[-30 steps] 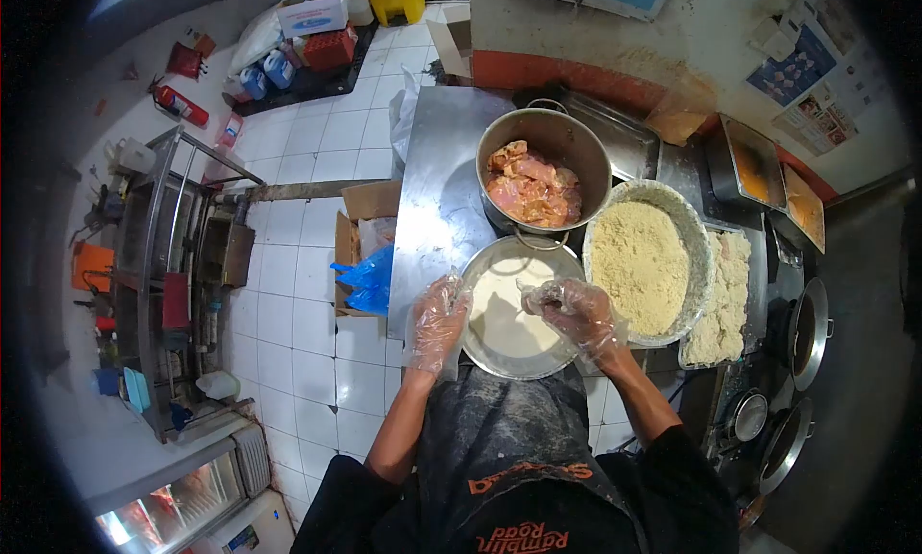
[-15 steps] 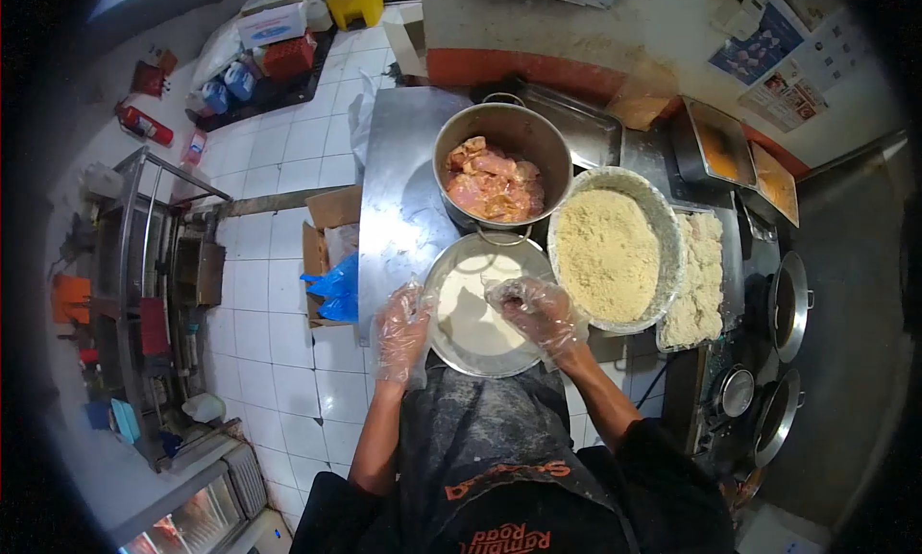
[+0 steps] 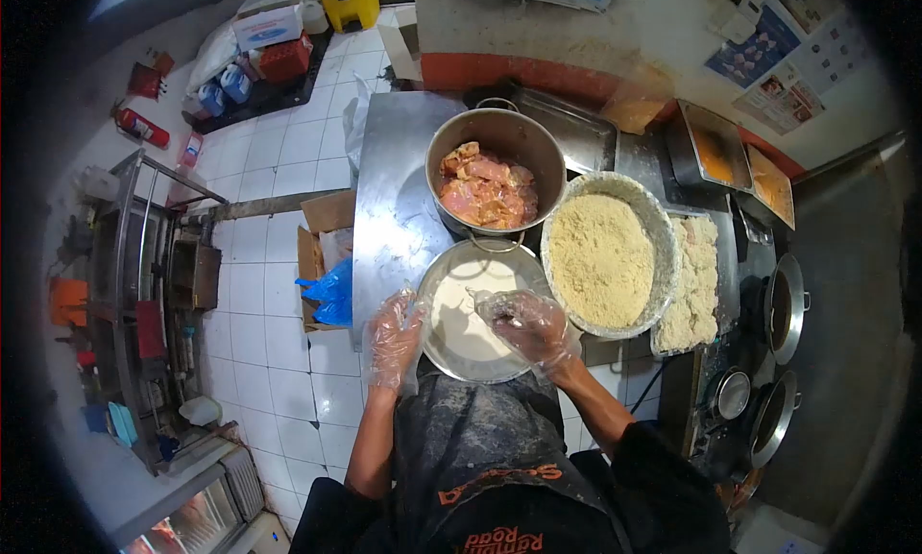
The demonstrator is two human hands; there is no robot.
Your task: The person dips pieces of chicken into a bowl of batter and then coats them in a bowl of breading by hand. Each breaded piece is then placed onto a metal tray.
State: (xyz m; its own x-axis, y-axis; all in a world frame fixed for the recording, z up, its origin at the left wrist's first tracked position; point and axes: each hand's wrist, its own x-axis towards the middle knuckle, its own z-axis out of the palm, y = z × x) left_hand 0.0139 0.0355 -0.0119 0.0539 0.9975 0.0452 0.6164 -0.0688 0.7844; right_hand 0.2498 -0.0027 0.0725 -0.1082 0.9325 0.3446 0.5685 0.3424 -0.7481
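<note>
Centrally, low in the frame, the batter bowl (image 3: 459, 325) sits at the table's near edge, within easy reach. The left hand (image 3: 392, 338) (in a loose plastic glove) rests flat against its left rim, steadying it. The right hand (image 3: 526, 325) hovers over the batter, fingers curled together — whether they pinch anything cannot be told. Above stand the pot of raw chicken (image 3: 490, 191) and the crumb bowl (image 3: 603, 258) — touching, in a working line.
</note>
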